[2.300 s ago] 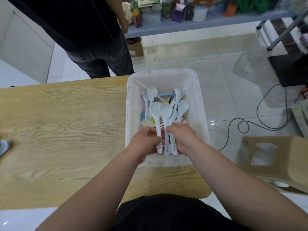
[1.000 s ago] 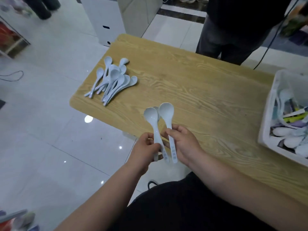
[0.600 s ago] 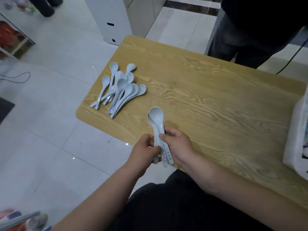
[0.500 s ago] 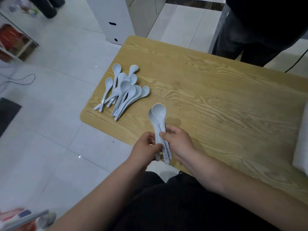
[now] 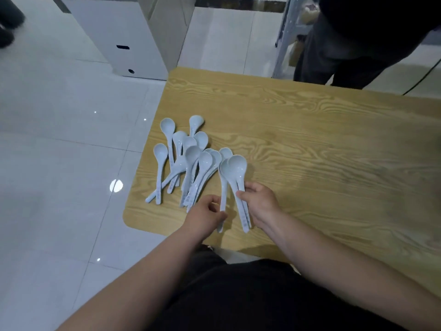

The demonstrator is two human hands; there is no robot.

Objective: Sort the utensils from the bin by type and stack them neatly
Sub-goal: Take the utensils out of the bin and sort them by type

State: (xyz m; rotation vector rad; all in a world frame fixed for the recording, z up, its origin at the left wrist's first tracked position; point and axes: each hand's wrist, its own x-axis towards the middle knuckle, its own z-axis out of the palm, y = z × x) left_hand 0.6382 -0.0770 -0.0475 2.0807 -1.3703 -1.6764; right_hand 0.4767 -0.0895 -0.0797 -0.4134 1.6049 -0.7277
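Observation:
A loose pile of several pale white spoons (image 5: 185,161) lies near the left end of the wooden table (image 5: 310,144), bowls pointing away from me. Right beside the pile I hold a few more white spoons (image 5: 235,168) low over the table. My left hand (image 5: 206,215) pinches the handle of the left one. My right hand (image 5: 259,203) grips the handles of the others, their bowls nested together. The bin is out of view.
A person in dark clothes (image 5: 353,39) stands at the table's far side. A white cabinet (image 5: 133,34) stands on the tiled floor beyond the table's left end. The table edge runs close to my lap.
I carried the spoons from the bin to the table's left end. In the last half second they moved left next to the pile and split slightly between my hands.

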